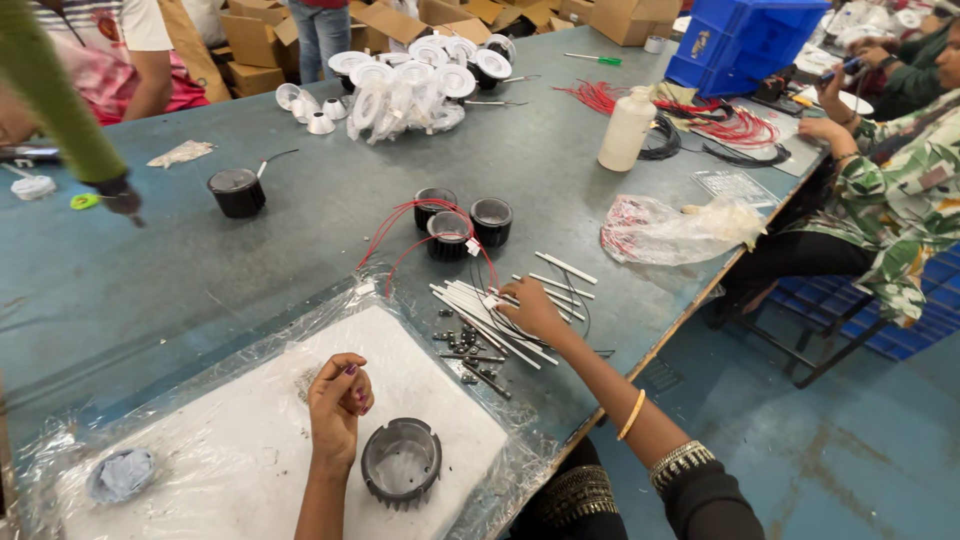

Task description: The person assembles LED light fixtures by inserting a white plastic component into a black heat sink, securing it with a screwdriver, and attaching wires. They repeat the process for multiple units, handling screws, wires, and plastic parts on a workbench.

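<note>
— Workshop surroundings are seen: a long blue-grey worktable point(180, 260) with cardboard boxes point(250, 40) stacked far beyond the hands. What is held in the left hand?

— Nothing large can be made out. The left hand point(338, 400) is curled narrow, fingertips pinched together, above a white sheet under clear plastic point(250, 440); whether something tiny is gripped cannot be told. Just to its right, a black finned round housing point(401, 462) is set on the sheet.

— And the right hand?

— The right hand point(533, 310) is laid palm down, fingers spread, on a loose pile of thin white sleeves point(490, 320). Small dark screws point(470, 350) are scattered between the two hands.

— What is found beyond the right hand?

— Three black housings point(462, 222) with red wires point(410, 225) are grouped just past it; further off, a white plastic bottle point(626, 128) and white lamp reflectors point(410, 80) are placed. To its right, a co-worker's patterned sleeve point(900, 190) is seen.
</note>
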Demonstrator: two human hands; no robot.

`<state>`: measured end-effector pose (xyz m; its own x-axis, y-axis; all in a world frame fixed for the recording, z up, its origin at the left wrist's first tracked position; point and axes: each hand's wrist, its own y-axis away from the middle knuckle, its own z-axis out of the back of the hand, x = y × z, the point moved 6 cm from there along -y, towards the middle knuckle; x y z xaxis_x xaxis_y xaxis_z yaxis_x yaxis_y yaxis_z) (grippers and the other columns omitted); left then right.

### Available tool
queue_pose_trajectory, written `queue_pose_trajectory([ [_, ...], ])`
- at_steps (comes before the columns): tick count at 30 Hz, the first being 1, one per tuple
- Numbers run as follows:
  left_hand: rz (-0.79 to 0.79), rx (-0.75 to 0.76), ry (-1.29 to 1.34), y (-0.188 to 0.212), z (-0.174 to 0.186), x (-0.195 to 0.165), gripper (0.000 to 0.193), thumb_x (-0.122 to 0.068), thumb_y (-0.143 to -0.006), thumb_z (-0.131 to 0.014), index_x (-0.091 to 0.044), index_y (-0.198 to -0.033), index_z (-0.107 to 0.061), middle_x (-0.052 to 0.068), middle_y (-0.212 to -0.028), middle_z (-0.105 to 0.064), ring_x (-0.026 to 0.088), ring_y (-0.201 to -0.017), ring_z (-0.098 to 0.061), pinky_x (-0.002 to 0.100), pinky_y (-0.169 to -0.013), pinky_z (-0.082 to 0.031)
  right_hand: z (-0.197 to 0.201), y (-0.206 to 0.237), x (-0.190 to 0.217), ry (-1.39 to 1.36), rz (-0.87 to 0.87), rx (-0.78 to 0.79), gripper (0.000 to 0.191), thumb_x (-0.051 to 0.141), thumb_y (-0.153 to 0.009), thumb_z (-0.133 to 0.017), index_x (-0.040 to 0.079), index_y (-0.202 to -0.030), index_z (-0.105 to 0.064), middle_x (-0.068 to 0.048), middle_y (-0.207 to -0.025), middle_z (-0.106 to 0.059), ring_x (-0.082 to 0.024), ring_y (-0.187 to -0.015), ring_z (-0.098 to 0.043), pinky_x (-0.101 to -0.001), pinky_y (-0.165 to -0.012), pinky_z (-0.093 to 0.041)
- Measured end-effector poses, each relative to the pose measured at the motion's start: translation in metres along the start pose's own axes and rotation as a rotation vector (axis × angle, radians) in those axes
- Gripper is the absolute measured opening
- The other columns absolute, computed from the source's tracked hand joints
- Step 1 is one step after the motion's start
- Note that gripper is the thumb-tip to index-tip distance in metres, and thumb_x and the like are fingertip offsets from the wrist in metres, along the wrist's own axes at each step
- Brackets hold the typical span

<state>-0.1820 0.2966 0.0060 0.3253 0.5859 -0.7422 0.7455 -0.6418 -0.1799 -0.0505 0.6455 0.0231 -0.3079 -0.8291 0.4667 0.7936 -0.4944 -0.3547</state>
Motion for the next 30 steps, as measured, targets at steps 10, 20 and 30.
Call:
queue_pose_trajectory([
  [10,0.011,-0.009,0.007,0.001,0.002,-0.003,0.015,-0.008,-0.096,-0.054,0.002,-0.103,-0.062,-0.001,-0.065,-0.044,0.008,-0.055,-0.037,0.025,-0.048,-0.031,0.014,-0.033,-0.025,-0.192,-0.15,-0.195,0.023,0.022,-0.082,-0.082,0.002,-0.089,-0.074,-0.012,-0.083,-0.076,-0.022,-0.074,-0.074,-0.0356,-0.07,-0.058],
  [20,0.012,-0.008,-0.09,0.003,-0.003,-0.007,0.016,-0.012,-0.096,-0.057,0.0,-0.101,-0.064,0.0,-0.065,-0.046,0.008,-0.056,-0.039,0.024,-0.048,-0.032,0.213,-0.03,0.077,-0.791,0.167,-0.297,0.023,0.003,-0.098,-0.069,-0.002,-0.119,-0.062,-0.01,-0.102,-0.071,-0.013,-0.087,-0.071,-0.0273,-0.076,-0.061],
  [30,0.017,0.015,-0.11,0.005,-0.004,-0.003,0.015,-0.013,-0.094,-0.059,-0.001,-0.102,-0.064,-0.001,-0.067,-0.048,0.007,-0.056,-0.041,0.023,-0.049,-0.033,0.32,0.129,0.232,-0.256,0.248,-0.002,0.028,0.003,-0.088,-0.074,0.001,-0.116,-0.07,-0.006,-0.089,-0.074,-0.009,-0.074,-0.069,-0.0223,-0.065,-0.055],
])
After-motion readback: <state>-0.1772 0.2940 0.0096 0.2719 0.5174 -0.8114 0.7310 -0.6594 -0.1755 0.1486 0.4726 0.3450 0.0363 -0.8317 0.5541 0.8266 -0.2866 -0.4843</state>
